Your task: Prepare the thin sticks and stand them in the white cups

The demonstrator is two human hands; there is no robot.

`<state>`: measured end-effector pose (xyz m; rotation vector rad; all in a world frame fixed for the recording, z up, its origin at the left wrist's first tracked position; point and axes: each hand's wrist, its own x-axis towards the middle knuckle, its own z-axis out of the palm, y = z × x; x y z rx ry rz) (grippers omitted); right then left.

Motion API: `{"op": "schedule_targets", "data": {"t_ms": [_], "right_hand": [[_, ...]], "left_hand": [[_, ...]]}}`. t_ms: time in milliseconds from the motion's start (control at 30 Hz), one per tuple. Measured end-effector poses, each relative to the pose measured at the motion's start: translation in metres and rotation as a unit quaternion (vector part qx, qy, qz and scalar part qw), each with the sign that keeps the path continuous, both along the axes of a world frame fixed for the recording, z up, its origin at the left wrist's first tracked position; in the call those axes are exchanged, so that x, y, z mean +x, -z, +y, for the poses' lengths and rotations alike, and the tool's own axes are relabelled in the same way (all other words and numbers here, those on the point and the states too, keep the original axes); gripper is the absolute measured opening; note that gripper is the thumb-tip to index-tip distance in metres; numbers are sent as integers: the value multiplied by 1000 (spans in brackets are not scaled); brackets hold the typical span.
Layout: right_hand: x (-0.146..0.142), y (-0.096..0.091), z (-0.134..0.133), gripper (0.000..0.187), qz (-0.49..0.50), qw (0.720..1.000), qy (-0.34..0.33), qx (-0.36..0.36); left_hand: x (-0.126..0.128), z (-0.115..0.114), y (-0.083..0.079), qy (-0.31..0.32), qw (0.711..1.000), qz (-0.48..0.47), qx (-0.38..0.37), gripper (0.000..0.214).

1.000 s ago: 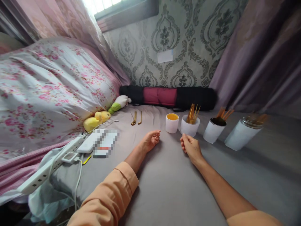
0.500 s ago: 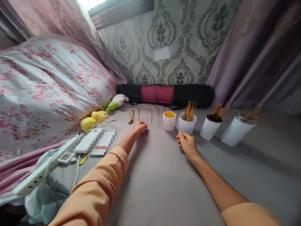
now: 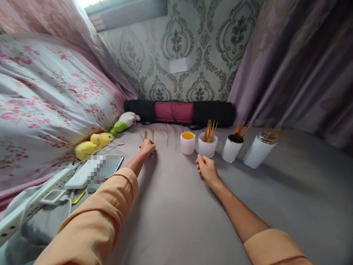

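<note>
My left hand [image 3: 147, 147] reaches far forward on the grey bed sheet [image 3: 182, 213], knuckles up. Its fingers curl down over the near ends of the gold metal straws [image 3: 149, 135], whose far ends stick out beyond it. My right hand [image 3: 205, 169] rests on the sheet in a loose fist, with nothing visible in it. It lies just in front of a white cup holding several gold straws [image 3: 207, 144]. Left of that cup stands a white cup with yellow contents [image 3: 188, 142]. To the right are a cup with dark contents [image 3: 231, 148] and a white-wrapped jar [image 3: 257, 150], both holding straws.
A flowered duvet [image 3: 49, 99] piles up on the left, with a yellow plush toy [image 3: 91, 145] and a green-white one [image 3: 122, 123] at its foot. A power strip [image 3: 30, 200], a white device and a phone lie at front left. A black-and-red roll [image 3: 179, 112] lies along the wall.
My left hand has slid forward and left across the sheet, from beside the yellow cup onto the gold straws. My right hand has stayed in its fist; the view has shifted right.
</note>
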<state>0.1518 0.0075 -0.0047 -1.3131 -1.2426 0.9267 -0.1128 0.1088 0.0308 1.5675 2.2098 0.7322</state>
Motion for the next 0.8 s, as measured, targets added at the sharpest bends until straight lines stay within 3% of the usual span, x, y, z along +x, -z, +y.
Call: {"op": "schedule_targets", "data": {"t_ms": [300,800], "right_hand": [[0,0,0,43,3,1000,-3,-1],[0,2,0,44,-11,1000,-11,-9]], "left_hand": [[-7,6,-5,19,997,79,0,16],[-5,5,-3,27,994,106,7,21]]}}
